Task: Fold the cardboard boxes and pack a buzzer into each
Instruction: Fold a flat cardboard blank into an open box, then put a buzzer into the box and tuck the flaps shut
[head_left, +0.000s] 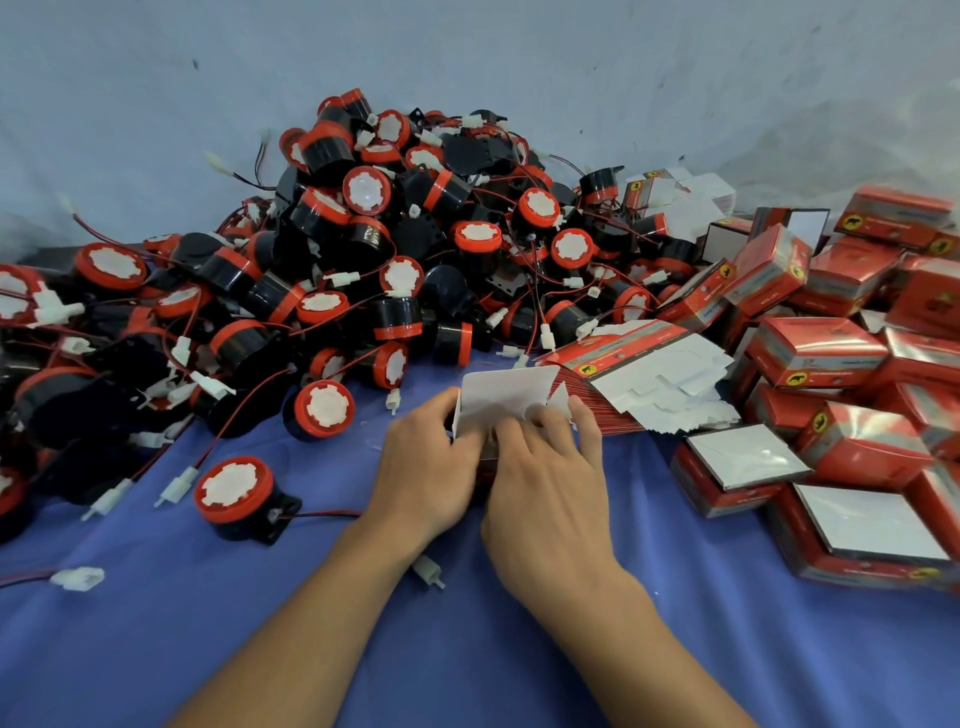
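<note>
Holding half-folded cardboard box at middle of table, white flap standing up, red body mostly hidden under hands. Left hand grips box's left edge, fingers curled round it. Right hand lies over box top, bent fingers pinching flaps. Stack of flat boxes just beyond right fingers. Buzzer pile behind and left; lone buzzer left of left wrist. Folded boxes heaped at right. Blue cloth under all.
</note>
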